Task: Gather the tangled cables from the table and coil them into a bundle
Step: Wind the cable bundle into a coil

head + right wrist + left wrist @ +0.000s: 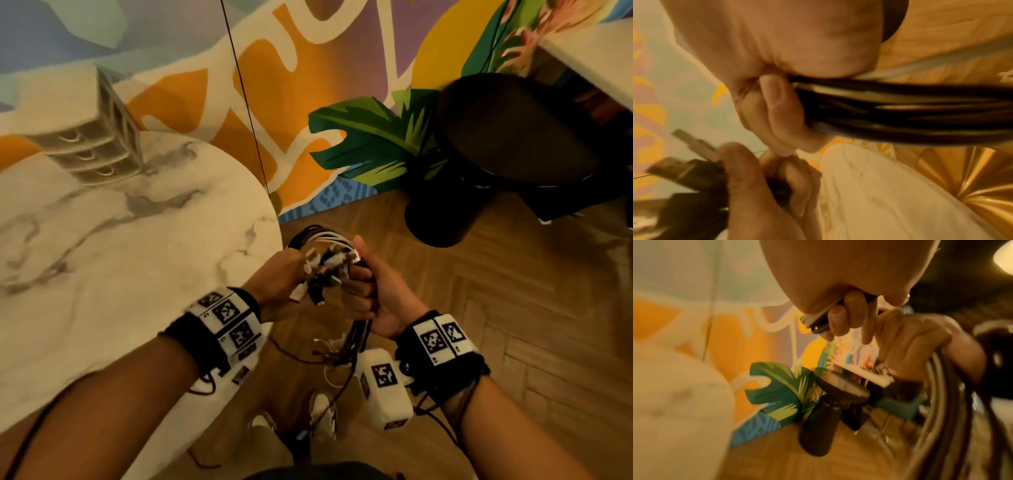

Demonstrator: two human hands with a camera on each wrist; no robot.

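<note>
A bundle of black and white cables (337, 260) is held in the air just past the right edge of the marble table (120, 257). My left hand (284, 274) grips the end with several plugs. My right hand (380, 294) is curled round the strands, which loop above it and hang below it toward the floor. In the left wrist view my left hand (846, 316) clasps white and dark cables (816, 318), with the right hand (916, 344) just beyond. In the right wrist view my right hand (777, 105) wraps thick black cables (900, 110); the left hand (748, 178) holds blurred plugs (692, 164).
A small drawer unit (92, 144) stands at the back of the table. A thin black cord (246, 102) hangs down by the painted wall. A dark round stool (507, 137) stands on the wooden floor to the right, below a white desk edge (589, 54).
</note>
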